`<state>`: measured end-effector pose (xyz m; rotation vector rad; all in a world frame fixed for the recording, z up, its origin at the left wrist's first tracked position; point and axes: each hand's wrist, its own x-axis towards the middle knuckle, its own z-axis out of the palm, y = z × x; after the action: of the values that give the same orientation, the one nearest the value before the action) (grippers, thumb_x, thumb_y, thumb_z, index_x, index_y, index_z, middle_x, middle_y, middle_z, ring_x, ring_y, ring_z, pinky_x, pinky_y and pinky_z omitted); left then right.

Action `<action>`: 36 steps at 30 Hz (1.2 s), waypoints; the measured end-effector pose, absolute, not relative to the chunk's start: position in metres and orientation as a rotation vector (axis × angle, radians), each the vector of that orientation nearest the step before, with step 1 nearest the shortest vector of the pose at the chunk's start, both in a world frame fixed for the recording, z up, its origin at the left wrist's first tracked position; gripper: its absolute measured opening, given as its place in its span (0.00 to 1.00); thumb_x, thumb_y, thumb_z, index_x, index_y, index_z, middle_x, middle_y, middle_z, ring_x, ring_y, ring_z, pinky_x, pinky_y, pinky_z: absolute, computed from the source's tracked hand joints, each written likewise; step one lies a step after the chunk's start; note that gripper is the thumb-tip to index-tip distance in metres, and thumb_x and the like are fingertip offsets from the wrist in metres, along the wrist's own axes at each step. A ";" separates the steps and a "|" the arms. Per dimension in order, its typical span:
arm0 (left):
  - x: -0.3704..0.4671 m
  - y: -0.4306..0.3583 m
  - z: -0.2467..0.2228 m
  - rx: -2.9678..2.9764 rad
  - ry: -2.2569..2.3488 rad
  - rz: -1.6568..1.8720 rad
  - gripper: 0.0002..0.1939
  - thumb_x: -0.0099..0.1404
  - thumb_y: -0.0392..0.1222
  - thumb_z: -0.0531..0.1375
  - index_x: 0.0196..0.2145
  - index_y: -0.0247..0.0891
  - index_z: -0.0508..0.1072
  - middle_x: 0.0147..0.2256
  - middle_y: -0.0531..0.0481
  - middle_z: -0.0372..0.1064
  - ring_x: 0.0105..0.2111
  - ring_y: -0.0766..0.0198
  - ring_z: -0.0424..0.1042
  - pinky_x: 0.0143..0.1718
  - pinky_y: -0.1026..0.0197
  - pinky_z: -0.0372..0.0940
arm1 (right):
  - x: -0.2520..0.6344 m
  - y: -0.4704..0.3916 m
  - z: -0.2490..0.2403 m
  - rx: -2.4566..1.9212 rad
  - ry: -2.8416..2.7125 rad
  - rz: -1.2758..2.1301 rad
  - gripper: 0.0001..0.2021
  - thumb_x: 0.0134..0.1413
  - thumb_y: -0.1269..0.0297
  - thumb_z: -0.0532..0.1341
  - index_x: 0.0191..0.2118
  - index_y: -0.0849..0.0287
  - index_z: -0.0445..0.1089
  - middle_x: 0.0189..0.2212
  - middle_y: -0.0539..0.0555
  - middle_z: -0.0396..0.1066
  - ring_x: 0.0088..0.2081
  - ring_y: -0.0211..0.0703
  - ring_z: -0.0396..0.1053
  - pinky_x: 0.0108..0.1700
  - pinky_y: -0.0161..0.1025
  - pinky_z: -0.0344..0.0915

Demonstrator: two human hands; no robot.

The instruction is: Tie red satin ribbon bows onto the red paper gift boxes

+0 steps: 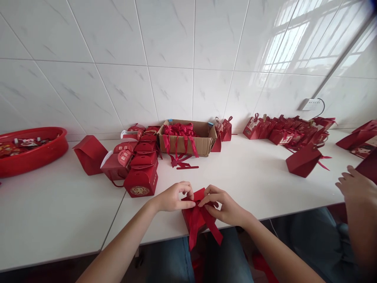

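At the table's front edge sits a red gift box [187, 217] with a red ribbon [194, 230] at its top, two tails hanging down its near side. My left hand [178, 196] comes in from the left, thumb and fingers pinched on the ribbon. From the right, my right hand [222, 204] also pinches the ribbon, close to the left fingertips. Both hands meet over the top of the box. Exactly how the ribbon runs between the fingers is hidden.
A cardboard box [187, 146] of red ribbons stands by the wall. Red boxes [141, 177] line up to its left, beside a red basin [59, 151]. Several tied boxes [303, 161] stand at right. Another person's hand [356, 184] holds a dark red box at far right.
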<state>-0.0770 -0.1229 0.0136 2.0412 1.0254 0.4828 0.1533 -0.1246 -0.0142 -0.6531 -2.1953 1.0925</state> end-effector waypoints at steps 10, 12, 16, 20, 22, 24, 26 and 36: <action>-0.075 -0.124 0.012 1.971 1.044 0.489 0.11 0.61 0.45 0.59 0.25 0.39 0.65 0.31 0.54 0.61 0.35 0.64 0.64 0.40 0.62 0.59 | 0.154 -0.124 -0.010 -0.649 -2.235 1.067 0.18 0.52 0.82 0.53 0.43 0.55 0.69 0.36 0.51 0.65 0.29 0.33 0.60 0.30 0.32 0.61; -0.073 -0.125 0.011 1.969 1.057 0.508 0.11 0.62 0.46 0.58 0.25 0.39 0.64 0.30 0.54 0.61 0.35 0.63 0.63 0.40 0.62 0.59 | 0.153 -0.124 -0.011 -0.610 -2.267 1.017 0.21 0.51 0.83 0.52 0.46 0.54 0.70 0.35 0.52 0.63 0.30 0.34 0.60 0.30 0.32 0.61; -0.072 -0.126 0.008 1.976 1.063 0.537 0.12 0.63 0.46 0.56 0.24 0.39 0.64 0.29 0.54 0.61 0.36 0.63 0.63 0.43 0.61 0.59 | 0.152 -0.122 -0.017 -0.558 -2.337 0.872 0.24 0.50 0.84 0.52 0.47 0.54 0.72 0.34 0.52 0.61 0.32 0.36 0.63 0.35 0.35 0.64; -0.071 -0.127 0.004 1.982 1.097 0.588 0.11 0.61 0.45 0.57 0.24 0.39 0.63 0.29 0.54 0.59 0.36 0.63 0.63 0.42 0.61 0.58 | 0.152 -0.120 -0.020 -0.518 -2.394 0.797 0.26 0.46 0.85 0.52 0.48 0.55 0.72 0.35 0.54 0.63 0.34 0.38 0.64 0.38 0.38 0.66; -0.071 -0.127 0.001 1.985 1.125 0.619 0.11 0.60 0.44 0.58 0.24 0.40 0.61 0.29 0.54 0.58 0.36 0.62 0.62 0.41 0.61 0.58 | 0.151 -0.120 -0.020 -0.505 -2.416 0.784 0.26 0.45 0.84 0.52 0.47 0.55 0.73 0.36 0.55 0.64 0.35 0.39 0.64 0.38 0.39 0.66; -0.071 -0.127 0.000 1.989 1.151 0.649 0.11 0.59 0.43 0.58 0.24 0.40 0.60 0.29 0.54 0.58 0.36 0.61 0.61 0.40 0.61 0.58 | 0.151 -0.121 -0.019 -0.487 -2.428 0.778 0.26 0.45 0.84 0.51 0.47 0.55 0.74 0.35 0.54 0.65 0.34 0.40 0.63 0.38 0.39 0.66; -0.071 -0.128 -0.001 1.994 1.171 0.678 0.10 0.58 0.42 0.58 0.24 0.40 0.60 0.29 0.54 0.58 0.37 0.61 0.61 0.41 0.60 0.58 | 0.151 -0.121 -0.019 -0.470 -2.428 0.776 0.26 0.45 0.83 0.51 0.47 0.55 0.74 0.33 0.54 0.65 0.33 0.39 0.62 0.37 0.38 0.65; -0.048 -0.146 -0.006 1.809 1.228 0.915 0.13 0.59 0.41 0.57 0.22 0.40 0.55 0.36 0.49 0.67 0.43 0.59 0.65 0.45 0.58 0.61 | 0.150 -0.122 -0.019 -0.475 -2.405 0.764 0.23 0.45 0.83 0.52 0.44 0.57 0.75 0.32 0.53 0.61 0.33 0.39 0.60 0.37 0.38 0.65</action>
<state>-0.0480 -0.1459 -0.0062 1.8091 1.2282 0.9146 0.1504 -0.1220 -0.0187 -0.4746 -2.4050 0.7641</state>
